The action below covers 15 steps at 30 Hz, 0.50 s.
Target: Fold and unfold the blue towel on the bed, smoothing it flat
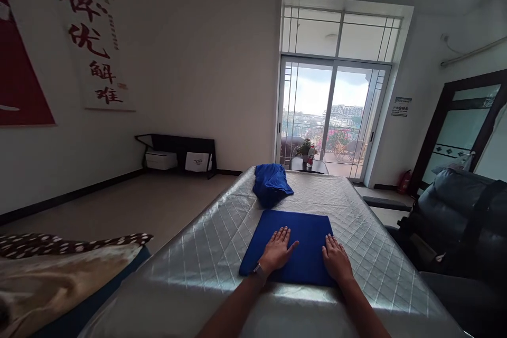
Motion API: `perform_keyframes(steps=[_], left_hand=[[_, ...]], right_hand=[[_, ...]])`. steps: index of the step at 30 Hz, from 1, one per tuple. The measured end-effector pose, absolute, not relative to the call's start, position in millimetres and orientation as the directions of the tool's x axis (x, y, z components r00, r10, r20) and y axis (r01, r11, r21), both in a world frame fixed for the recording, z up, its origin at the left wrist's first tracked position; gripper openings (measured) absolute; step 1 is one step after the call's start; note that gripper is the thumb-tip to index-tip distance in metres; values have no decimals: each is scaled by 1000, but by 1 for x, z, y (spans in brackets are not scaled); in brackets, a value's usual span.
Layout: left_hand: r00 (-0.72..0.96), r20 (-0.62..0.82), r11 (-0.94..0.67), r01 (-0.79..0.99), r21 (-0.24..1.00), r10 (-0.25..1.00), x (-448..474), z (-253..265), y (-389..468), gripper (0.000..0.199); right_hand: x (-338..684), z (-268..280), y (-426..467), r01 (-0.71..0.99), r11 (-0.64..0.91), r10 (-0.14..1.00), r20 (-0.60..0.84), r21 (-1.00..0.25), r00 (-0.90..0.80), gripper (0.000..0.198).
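Though its long axis is unclear, the cloth (pixel 310 253) points forward.

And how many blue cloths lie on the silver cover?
2: a flat cloth under the left hand and right hand; a crumpled cloth beyond it. More may be hidden.
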<state>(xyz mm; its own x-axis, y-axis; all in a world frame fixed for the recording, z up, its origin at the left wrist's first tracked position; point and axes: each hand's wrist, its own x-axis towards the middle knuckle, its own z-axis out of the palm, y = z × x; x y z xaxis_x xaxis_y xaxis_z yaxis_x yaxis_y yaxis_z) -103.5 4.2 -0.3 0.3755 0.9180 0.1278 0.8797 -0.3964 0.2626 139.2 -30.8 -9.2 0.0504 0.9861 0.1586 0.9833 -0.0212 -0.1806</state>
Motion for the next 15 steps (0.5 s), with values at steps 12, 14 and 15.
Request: perform_keyframes(steps=[12, 14, 15], left_hand=[[189, 175, -226, 948, 226, 966, -193, -12, 3, 94], [187, 187, -227, 947, 225, 965, -192, -11, 2, 94], [183, 190, -225, 948, 225, 965, -192, -11, 2, 94]], right_hand=[[139, -12, -29, 987, -39, 988, 140, -154, 61, 63], [138, -12, -28, 992, -49, 991, 117, -113, 63, 63], [138, -11, -27, 994, -55, 993, 101, -92, 64, 63]])
